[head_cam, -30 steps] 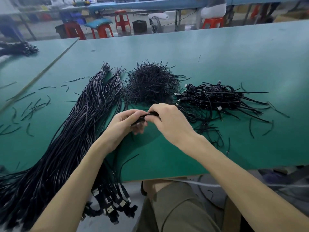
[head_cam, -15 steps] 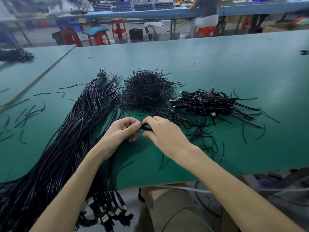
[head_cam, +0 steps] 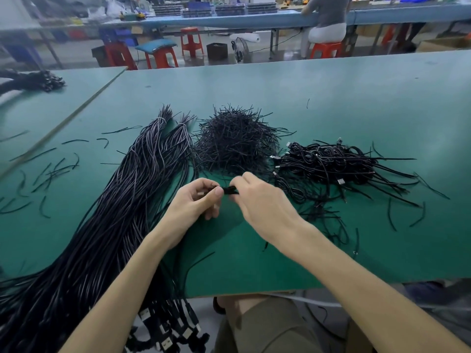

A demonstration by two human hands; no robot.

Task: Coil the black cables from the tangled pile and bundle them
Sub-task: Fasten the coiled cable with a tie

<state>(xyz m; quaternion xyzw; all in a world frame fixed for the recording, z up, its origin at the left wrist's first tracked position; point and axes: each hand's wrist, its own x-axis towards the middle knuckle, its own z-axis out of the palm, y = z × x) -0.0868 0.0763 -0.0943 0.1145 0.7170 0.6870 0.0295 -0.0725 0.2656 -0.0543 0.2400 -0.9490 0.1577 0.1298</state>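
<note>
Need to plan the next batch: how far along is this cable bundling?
Done: a heap of coiled cables lies right of the tie pile. In hand: left hand and right hand pinch one small black bundle between them. Left: the long sheaf of straight cables on the left, hanging over the table edge, looks far larger than the heap, so most likely remains.

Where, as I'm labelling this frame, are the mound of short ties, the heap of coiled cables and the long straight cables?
mound of short ties (head_cam: 234, 143): head view, middle of the mound.
heap of coiled cables (head_cam: 328, 161): head view, centre of the heap.
long straight cables (head_cam: 127, 200): head view, halfway along the bundle.
</note>
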